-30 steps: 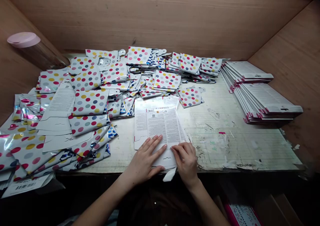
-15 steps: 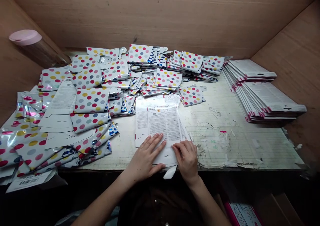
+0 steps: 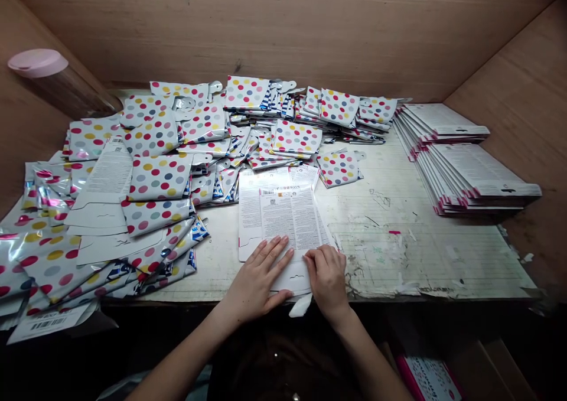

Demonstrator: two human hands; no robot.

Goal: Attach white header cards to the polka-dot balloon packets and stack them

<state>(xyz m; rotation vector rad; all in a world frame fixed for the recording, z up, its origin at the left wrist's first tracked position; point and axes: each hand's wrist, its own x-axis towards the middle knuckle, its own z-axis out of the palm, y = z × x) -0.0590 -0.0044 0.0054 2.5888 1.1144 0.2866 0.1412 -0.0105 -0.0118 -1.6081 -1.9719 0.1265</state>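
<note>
In front of me a white printed card (image 3: pixel 290 218) lies over other printed cards (image 3: pixel 249 215) near the table's front edge. My left hand (image 3: pixel 261 271) rests flat on its lower left part, fingers stretched out. At the card's lower right edge, the fingers of my right hand (image 3: pixel 326 274) are curled and pinched together. Whether they grip the card's edge or something small is hidden. A torn white scrap (image 3: pixel 300 306) hangs over the table edge between my hands. Beyond the cards lies a single folded polka-dot packet (image 3: pixel 339 168).
Many polka-dot packets (image 3: pixel 162 176) are heaped at the left and back. Stacks of pink-edged printed cards (image 3: pixel 478 168) stand at the right. A pink-lidded clear container (image 3: pixel 62 85) is at the back left. Wooden panels (image 3: pixel 283 29) enclose the table (image 3: pixel 398 247).
The whole view has shifted very slightly. Both hands stay almost in the same place on the card.
</note>
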